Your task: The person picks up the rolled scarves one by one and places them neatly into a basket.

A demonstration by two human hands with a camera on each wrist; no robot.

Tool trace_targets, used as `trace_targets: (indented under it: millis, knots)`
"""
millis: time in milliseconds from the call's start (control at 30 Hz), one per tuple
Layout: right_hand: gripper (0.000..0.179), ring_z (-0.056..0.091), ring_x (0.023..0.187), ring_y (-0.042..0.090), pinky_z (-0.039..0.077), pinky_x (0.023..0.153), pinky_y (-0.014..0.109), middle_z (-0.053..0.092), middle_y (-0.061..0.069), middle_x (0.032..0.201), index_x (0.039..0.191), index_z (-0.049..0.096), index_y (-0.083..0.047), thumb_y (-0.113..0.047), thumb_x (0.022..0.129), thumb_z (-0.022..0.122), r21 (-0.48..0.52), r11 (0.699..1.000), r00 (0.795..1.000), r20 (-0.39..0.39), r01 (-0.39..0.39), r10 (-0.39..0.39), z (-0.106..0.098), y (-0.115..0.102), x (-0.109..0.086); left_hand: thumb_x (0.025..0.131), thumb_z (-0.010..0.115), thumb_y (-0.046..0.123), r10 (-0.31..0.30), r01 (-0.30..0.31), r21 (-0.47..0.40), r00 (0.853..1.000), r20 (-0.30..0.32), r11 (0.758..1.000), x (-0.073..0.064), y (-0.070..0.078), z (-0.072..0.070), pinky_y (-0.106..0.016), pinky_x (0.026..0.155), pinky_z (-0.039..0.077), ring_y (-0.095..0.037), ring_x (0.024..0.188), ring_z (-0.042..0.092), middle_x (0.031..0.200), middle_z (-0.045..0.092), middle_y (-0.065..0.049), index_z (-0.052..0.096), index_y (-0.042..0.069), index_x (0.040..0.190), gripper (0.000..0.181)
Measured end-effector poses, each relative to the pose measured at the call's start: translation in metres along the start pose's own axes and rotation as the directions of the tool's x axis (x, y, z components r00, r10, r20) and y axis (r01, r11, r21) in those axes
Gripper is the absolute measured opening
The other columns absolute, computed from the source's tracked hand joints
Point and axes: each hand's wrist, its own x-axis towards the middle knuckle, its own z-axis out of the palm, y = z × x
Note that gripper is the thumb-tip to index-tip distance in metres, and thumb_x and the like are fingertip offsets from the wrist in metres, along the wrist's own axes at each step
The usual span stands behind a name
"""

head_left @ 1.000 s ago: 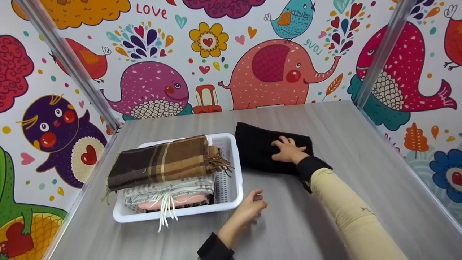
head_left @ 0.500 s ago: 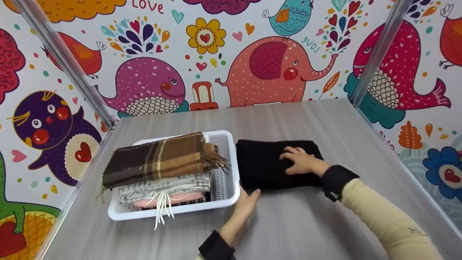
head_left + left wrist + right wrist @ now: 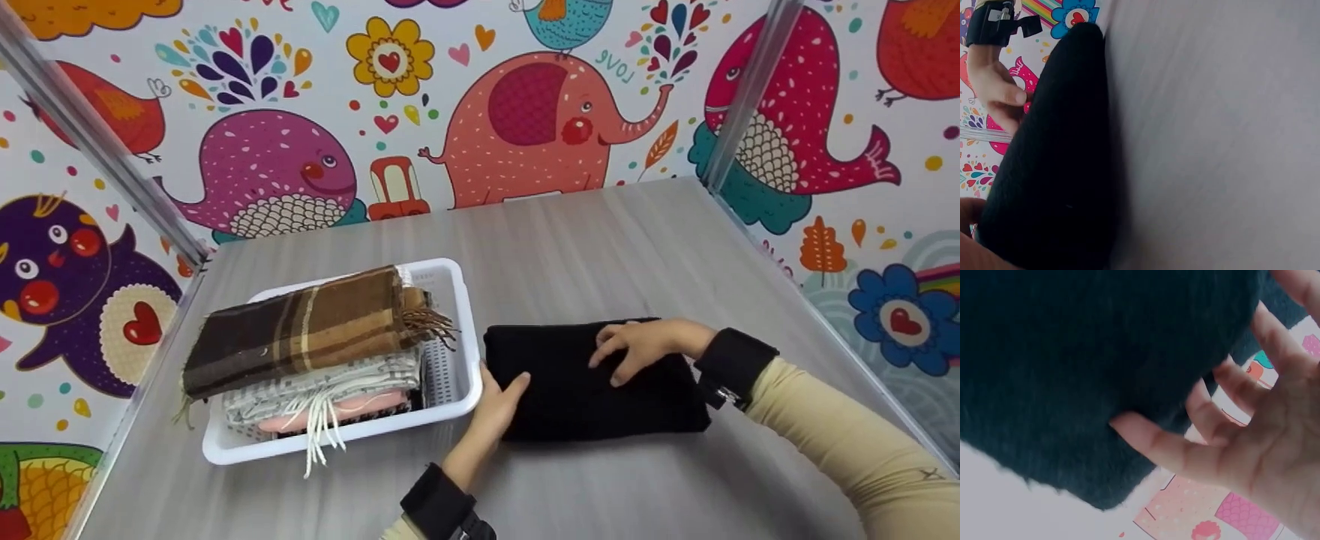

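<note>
A folded black woolly cloth [image 3: 577,409] lies on the table, just right of the basket. At its left edge is my left hand [image 3: 491,409], with the thumb on top and the other fingers hidden at the side towards the basket. My right hand [image 3: 652,349] rests on the cloth's upper right part, thumb and fingers spread and slightly bent. In the right wrist view, the thumb [image 3: 1145,436] presses the fuzzy cloth surface, and the fingertips meet a fold. From the left wrist, the cloth [image 3: 1061,157] shows as a thick roll-like edge, with the right hand [image 3: 999,90] beyond it.
A white plastic basket [image 3: 469,375] stands on the left, piled with folded textiles. On top is a brown plaid scarf [image 3: 300,330] with fringe, over a grey-white fringed scarf [image 3: 322,386] and a pink cloth [image 3: 367,405]. Patterned walls [image 3: 285,67] enclose the table [image 3: 555,247].
The black cloth has come nearer to me and now lies flat and straighter, the right hand moving with it. My left hand has gone from beside the basket to the cloth's left edge.
</note>
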Motion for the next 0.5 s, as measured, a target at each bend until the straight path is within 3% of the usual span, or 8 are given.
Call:
trace_targets:
  millis: [100,200,500]
  knots:
    - [0.050,0.036,0.121,0.037,0.048,0.078,0.046,0.029,0.014,0.141,0.129,0.054,-0.018,-0.032,0.082,0.064,0.100,0.993,0.993,0.112,-0.055,0.044,-0.002,-0.001,-0.006,0.088,0.055,0.030,-0.024,0.024,0.002,0.998,0.050,1.000,-0.001,-0.001,-0.005,-0.051,0.110,0.010,-0.042,0.136,0.008,0.148,-0.001,-0.030,-0.005,-0.008,0.142,0.090]
    - [0.051,0.036,0.122,0.037,0.050,0.068,0.038,0.022,0.014,0.145,0.132,0.051,-0.019,-0.033,0.084,0.062,0.162,0.982,0.982,0.175,-0.093,0.065,-0.002,-0.001,-0.010,0.089,0.054,0.035,-0.053,0.051,0.023,0.994,0.093,0.998,0.000,0.000,-0.009,-0.053,0.109,0.012,-0.042,0.135,0.010,0.149,-0.001,-0.029,-0.004,-0.006,0.143,0.089]
    - [0.051,0.037,0.120,0.034,0.049,0.071,0.036,0.023,0.014,0.146,0.134,0.048,-0.018,-0.035,0.087,0.059,0.202,0.978,0.990,0.142,-0.051,0.022,0.002,0.008,-0.018,0.094,0.041,0.045,-0.088,0.087,0.024,0.992,0.093,0.996,0.007,-0.002,-0.005,-0.053,0.109,0.013,-0.041,0.135,0.011,0.147,0.006,-0.030,0.006,-0.009,0.142,0.080]
